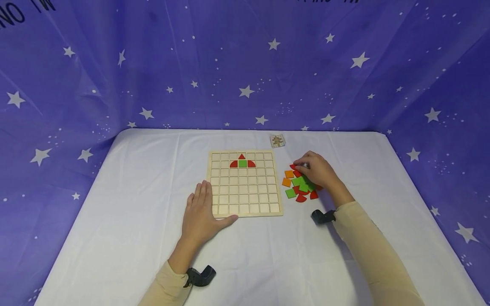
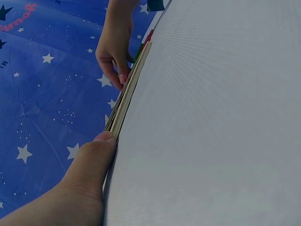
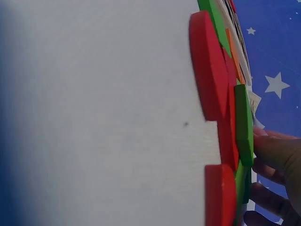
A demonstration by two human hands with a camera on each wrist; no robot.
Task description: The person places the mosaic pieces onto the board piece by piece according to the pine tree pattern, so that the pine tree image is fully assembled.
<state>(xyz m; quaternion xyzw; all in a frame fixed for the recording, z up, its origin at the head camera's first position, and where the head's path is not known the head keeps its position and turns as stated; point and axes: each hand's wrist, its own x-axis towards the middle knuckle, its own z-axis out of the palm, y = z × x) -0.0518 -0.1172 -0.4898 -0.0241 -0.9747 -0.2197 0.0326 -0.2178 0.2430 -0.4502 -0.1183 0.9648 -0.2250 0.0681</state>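
Observation:
A square wooden grid board (image 1: 224,182) lies on the table. Near its top, a green square tile (image 1: 243,163) has a red triangle (image 1: 241,157) above it and a red quarter-circle tile on either side. My left hand (image 1: 200,216) rests against the board's lower-left corner, fingers straight along the left edge and thumb at the front edge. To the right of the board, my right hand (image 1: 318,170) pinches a red tile (image 1: 293,167) by the pile's far side; its exact shape is partly hidden. Below the hand lie loose green tiles (image 3: 243,123) and red tiles (image 3: 207,66).
Two orange squares (image 1: 286,182) sit at the pile's left side, close to the board. A small patterned card (image 1: 277,140) lies behind the board's far right corner. White cloth (image 1: 141,204) covers the table, with a blue starred curtain (image 1: 214,63) around it.

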